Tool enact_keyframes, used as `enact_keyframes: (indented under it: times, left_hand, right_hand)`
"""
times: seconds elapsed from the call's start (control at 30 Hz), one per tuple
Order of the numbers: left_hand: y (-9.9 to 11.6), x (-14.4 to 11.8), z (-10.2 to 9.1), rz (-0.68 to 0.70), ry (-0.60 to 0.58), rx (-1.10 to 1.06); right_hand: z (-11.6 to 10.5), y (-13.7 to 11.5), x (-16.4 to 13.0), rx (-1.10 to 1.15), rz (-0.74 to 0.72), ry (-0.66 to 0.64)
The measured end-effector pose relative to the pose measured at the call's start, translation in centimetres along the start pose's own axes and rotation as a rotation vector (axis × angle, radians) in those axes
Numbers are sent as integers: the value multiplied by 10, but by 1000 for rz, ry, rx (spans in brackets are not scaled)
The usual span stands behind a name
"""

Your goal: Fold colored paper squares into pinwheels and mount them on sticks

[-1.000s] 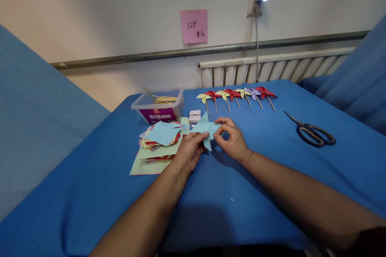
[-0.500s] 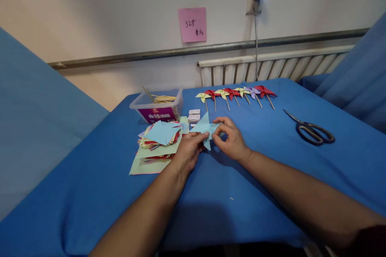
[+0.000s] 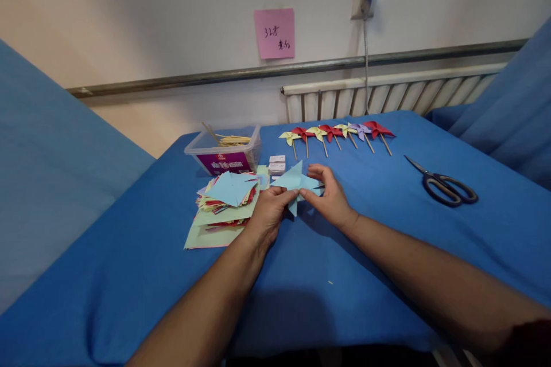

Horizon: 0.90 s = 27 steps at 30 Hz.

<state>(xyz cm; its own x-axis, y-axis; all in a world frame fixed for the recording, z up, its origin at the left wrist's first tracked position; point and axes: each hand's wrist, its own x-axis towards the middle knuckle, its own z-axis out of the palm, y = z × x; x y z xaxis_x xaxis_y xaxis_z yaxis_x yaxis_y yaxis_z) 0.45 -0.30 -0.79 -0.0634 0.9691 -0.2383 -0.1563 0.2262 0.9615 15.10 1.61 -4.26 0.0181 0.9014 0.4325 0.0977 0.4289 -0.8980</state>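
Left hand point(image 3: 269, 212) and right hand point(image 3: 330, 198) pinch one light-blue paper pinwheel piece point(image 3: 294, 175)

Both thumbs on top near its centre, tips close; other fingers under or behind, partly hidden. Piece held above blue-covered table point(image 3: 365, 304), just right of paper pile point(image 3: 213, 203).

Largest first. Table as above. 1 white radiator point(image 3: 394, 81) behind it. 1 clear plastic box point(image 3: 255, 148), back left: purple label point(image 3: 224, 163), white characters too small to read surely, small red logo; thin sticks point(image 3: 235, 140) inside overlap, can't count. 1 pile, multicolour, in front of box: light-blue cut sheet point(image 3: 231, 188) on top, layers uncountable. 1 pair of scissors point(image 3: 443, 186), dark handles, right side. 7 pinwheels point(image 3: 332, 132) on sticks, row at back: 3 yellow, 3 red, 1 purple. 1 pink note point(image 3: 274, 33) on wall: handwritten, "32" legible, remaining characters unclear. At least 2 small white blocks point(image 3: 276, 165), marks unreadable. 1 pale scrap point(image 3: 330, 282), nearer the body.
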Motion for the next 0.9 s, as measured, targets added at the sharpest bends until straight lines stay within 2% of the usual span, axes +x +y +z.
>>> enact_keyframes:
  times: [0.1,0.23,0.43,0.57,0.67,0.8,0.9]
  left_hand:
    - [2,-4,2,31,16,70]
    - [5,-8,4,78,2,152]
    - [3,-6,2,112,-23,244]
    - [2,-5,1,79,-53,277]
    - [2,-6,1,77,-71,296]
    - [3,-5,0,94,-57,349]
    - [3,-4,-1,75,-65,380]
  right_hand:
    - [2,5,3,204,160,-61]
    - [0,5,7,371,232,-151]
    - [-2,-3,8,275,270,-104]
    - [-2,-5,9,341,328,-97]
    - [-6,-6,10,385,362,-144]
    - [-11,-7,10,271,286,-240]
    - [-10,-4,10,162,240,-255]
